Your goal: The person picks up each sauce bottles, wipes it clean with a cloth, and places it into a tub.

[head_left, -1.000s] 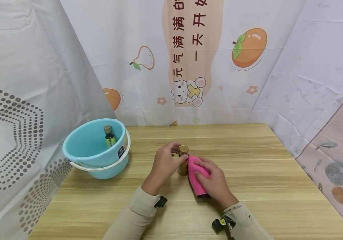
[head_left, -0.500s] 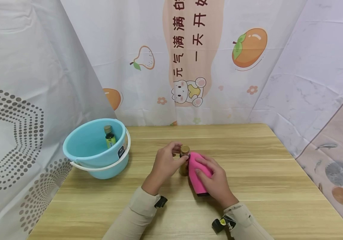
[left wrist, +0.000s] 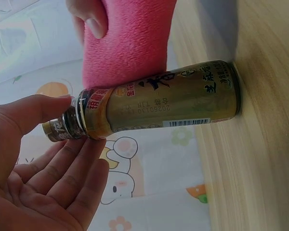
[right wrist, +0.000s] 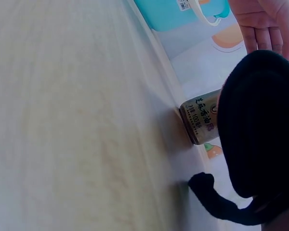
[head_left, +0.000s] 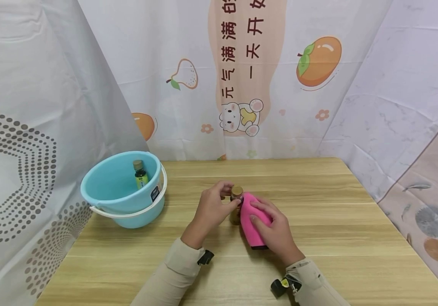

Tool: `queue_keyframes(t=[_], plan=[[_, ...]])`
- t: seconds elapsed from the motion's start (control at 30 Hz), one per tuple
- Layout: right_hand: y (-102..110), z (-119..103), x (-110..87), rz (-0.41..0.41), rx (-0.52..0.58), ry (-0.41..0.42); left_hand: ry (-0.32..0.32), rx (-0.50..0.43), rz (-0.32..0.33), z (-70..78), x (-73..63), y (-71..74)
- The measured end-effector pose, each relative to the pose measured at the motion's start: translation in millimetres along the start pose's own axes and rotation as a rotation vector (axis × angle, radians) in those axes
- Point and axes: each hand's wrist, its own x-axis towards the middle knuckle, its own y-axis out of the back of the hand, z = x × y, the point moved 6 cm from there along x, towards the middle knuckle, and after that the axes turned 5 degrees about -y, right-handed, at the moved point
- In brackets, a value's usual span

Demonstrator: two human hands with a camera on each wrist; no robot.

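A small brown-gold sesame oil bottle point(left wrist: 168, 106) with a gold cap stands upright on the wooden table point(head_left: 337, 238). My left hand point(head_left: 209, 208) pinches its neck between thumb and fingers just below the cap. In my right hand point(head_left: 276, 227) I grip a pink plush-covered pad point(left wrist: 130, 43), its soft face pressed against the bottle's side. A black oval end point(right wrist: 255, 125) of the pad, with a black loop point(right wrist: 216, 202) beside it, fills much of the right wrist view and hides part of the bottle.
At the table's left stands a light blue bucket point(head_left: 106, 182) with its white handle point(head_left: 127, 214) folded down. Inside it is a dark bottle point(head_left: 141, 175) with a yellow-green label. Printed curtains point(head_left: 188, 106) hang behind the table and along both sides.
My right hand has slid the pink pad slightly up along the bottle. The bottle has shifted a little to the right, while my left hand keeps its hold at the neck.
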Motion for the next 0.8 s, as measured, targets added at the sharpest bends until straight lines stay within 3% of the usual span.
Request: queue_keyframes(t=[0.37,0.8], plan=[[-2.6,5.1,1.5,-0.04,-0.107,-0.09,0.004,0.006,0.001,0.8,-0.9,0.4],[-4.7,11.5,1.1,-0.069,-0.209,-0.141,0.005,0.0,-0.009,-0.6,-0.6,-0.4]])
